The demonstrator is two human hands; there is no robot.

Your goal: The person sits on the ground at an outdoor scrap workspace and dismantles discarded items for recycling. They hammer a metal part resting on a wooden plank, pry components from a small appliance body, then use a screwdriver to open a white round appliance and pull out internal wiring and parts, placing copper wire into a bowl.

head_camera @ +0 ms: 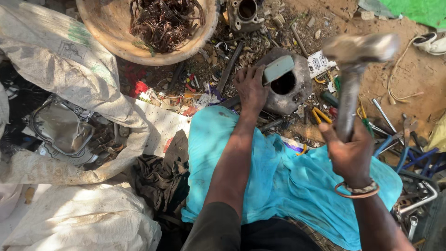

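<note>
My right hand (349,151) grips the handle of a metal hammer (355,60), raised and blurred above the ground. My left hand (251,88) holds a small grey-green rectangular piece (278,69) on top of a round grey metal block (297,95) with a dark hole in its middle. A turquoise cloth (278,181) lies over my lap below both arms. The hammer head hangs to the right of and above the metal block.
A large shallow bowl (107,32) of tangled dark wire sits at the top left. White woven sacks (60,60) with metal scrap lie at the left. Pliers, rods and tools (409,144) are scattered at the right on dirt ground. A metal casting (245,14) rests at the top.
</note>
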